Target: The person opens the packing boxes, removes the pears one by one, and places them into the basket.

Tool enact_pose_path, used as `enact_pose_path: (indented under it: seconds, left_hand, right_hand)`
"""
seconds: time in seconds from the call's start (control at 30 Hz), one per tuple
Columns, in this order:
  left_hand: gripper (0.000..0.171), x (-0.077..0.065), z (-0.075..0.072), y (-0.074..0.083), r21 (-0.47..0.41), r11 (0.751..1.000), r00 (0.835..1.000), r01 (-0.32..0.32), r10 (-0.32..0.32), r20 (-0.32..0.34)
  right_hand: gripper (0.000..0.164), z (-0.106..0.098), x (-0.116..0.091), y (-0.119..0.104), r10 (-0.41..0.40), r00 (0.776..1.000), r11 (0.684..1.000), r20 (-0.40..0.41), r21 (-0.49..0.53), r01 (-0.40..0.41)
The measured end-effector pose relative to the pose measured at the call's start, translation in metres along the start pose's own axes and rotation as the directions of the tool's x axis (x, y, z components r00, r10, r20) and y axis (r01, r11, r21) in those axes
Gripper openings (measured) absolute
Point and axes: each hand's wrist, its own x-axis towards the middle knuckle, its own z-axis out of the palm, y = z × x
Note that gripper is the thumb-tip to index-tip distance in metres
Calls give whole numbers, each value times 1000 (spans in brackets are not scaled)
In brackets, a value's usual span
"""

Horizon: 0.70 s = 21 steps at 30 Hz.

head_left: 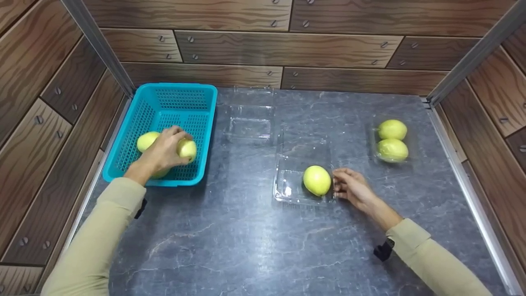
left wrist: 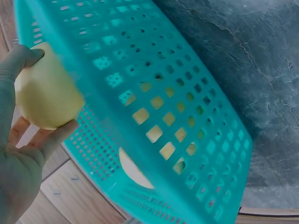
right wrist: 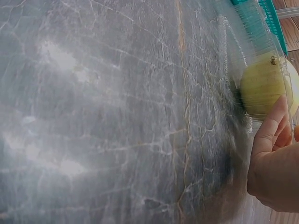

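Note:
In the head view my left hand (head_left: 164, 148) is inside the blue basket, gripping a yellow-green apple (head_left: 187, 151) between thumb and fingers. The left wrist view shows this held apple (left wrist: 48, 91) just past the basket wall. Another apple (head_left: 147, 141) lies in the basket beside the hand, and one more sits partly hidden beneath it. My right hand (head_left: 354, 189) holds the right edge of an open clear plastic clamshell (head_left: 283, 196) with its fingertips. One apple (head_left: 317, 181) rests in the right half of that clamshell's near tray.
The blue basket (head_left: 211, 123) stands at the back left. Behind the middle is an open clear clamshell (head_left: 250, 127). A clear pack at the right holds two apples (head_left: 392, 150). Wood-patterned walls (head_left: 328, 49) enclose the grey marbled table (head_left: 246, 246).

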Motion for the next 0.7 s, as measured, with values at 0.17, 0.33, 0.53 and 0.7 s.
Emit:
enact_pose_path:
  seconds: [0.17,0.33,0.53,0.7]
  left_hand:
    - [61,2,9,-7,39,999,998,23,-25,53]
    - [60,4,15,-12,39,999,997,36,-39,61]
    - [62,8,20,-19,46,997,996,56,-60,71]
    - [61,13,25,-22,51,997,994,57,-62,91]
  right_hand:
    - [3,0,1,0,1,1000,1000,-4,-3,-1]
    - [6,0,0,-1,-3,1000,1000,-6,-19,3]
    - [7,0,-1,-2,-3,1000,1000,5,-10,3]
    - [7,0,-1,-1,-2,1000,1000,4,-12,2]
